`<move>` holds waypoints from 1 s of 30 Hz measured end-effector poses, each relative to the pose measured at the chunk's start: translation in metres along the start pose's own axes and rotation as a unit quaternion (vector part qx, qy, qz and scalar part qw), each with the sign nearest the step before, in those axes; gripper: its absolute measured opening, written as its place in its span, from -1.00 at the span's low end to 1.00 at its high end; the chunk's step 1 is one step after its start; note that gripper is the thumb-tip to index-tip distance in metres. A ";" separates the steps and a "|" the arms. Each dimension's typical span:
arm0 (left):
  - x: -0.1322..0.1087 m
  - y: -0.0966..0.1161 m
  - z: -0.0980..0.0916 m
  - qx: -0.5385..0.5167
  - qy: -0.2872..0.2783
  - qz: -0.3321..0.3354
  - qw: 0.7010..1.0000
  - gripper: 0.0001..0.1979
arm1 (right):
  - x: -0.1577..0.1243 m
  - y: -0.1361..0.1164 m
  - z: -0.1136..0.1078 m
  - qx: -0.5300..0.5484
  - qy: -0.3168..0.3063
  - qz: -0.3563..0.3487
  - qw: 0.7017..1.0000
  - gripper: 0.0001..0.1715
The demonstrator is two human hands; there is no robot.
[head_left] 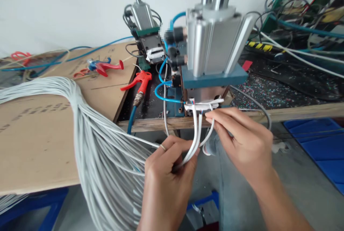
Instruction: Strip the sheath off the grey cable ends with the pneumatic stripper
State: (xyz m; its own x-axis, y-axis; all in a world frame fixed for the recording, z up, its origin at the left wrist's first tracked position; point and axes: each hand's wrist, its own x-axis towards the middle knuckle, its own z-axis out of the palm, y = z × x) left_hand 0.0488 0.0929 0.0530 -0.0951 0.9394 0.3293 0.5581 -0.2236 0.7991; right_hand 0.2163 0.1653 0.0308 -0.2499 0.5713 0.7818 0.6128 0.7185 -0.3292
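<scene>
My left hand [172,166] is closed round several white cables [195,134], whose ends rise from between its fingers. Coloured inner wires show at the tips of two of them. My right hand [239,137] pinches one cable between thumb and fingertips, close to its end. That end is up against the white-wrapped jaw [204,106] at the front of a pneumatic press [212,44]. A large bundle of grey-white cables [107,145] hangs off the table to the left of my left hand.
A red air blow gun [139,82] on a blue hose lies left of the press. Red-and-blue pliers [103,66] rest on the cardboard [34,134]. Behind stands a smaller press [146,30]. Coloured scraps litter the black bench top [268,87]; a wooden edge [290,114] runs along its front.
</scene>
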 end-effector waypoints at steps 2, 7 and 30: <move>0.001 -0.001 0.000 0.001 -0.009 0.000 1.000 -0.80 | 0.000 0.000 0.000 -0.002 -0.005 -0.001 1.000 -0.80; 0.001 -0.003 0.000 -0.003 -0.010 -0.007 1.000 -0.80 | 0.001 -0.002 0.000 -0.011 -0.009 -0.006 1.000 -0.80; 0.001 -0.001 -0.001 -0.006 -0.002 -0.025 1.000 -0.83 | 0.003 -0.004 -0.002 -0.020 -0.012 0.007 1.000 -0.80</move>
State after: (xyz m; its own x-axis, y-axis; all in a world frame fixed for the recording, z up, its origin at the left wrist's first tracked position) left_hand 0.0471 0.0939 0.0532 -0.1194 0.9502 0.2878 0.5434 -0.1801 0.8200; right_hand 0.2144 0.1630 0.0359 -0.2586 0.5899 0.7650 0.6458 0.6945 -0.3172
